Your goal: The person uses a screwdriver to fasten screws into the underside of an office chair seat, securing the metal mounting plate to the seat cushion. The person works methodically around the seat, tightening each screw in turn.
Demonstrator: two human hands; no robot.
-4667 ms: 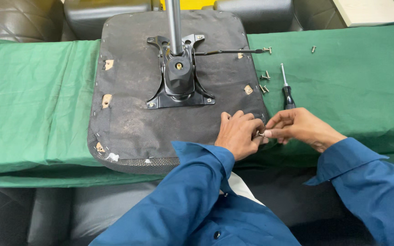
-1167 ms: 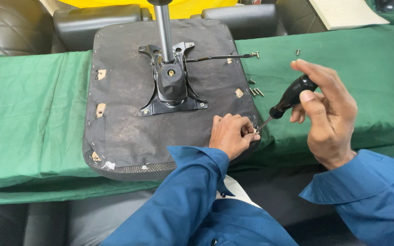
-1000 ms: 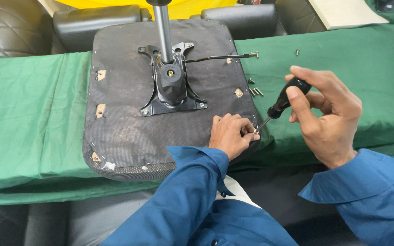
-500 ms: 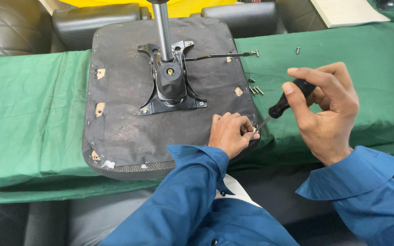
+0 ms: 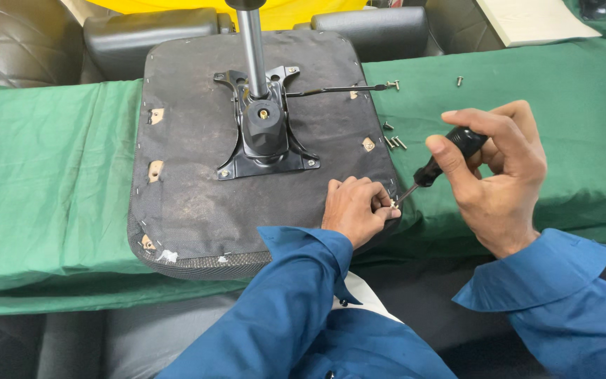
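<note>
Head view: right hand (image 5: 499,179) clenched on black-handled screwdriver (image 5: 435,167), tip at a small screw (image 5: 392,204) pinched by left hand (image 5: 355,209) fingers at the near right edge of the upturned chair seat (image 5: 198,203). Seat lies on green-covered surface (image 5: 50,175), metal mount plate (image 5: 264,144) w/ post in the middle. Risks, judged: tip could slip off the screw head and jab the left fingers, they're right at it; screw could drop over the surface edge; angled driver may cross-thread. Loose screws (image 5: 393,142) just right of seat could roll. No labels or signs readable; pale flat board (image 5: 534,20) top right, yellow object (image 5: 282,10) behind the seat.
</note>
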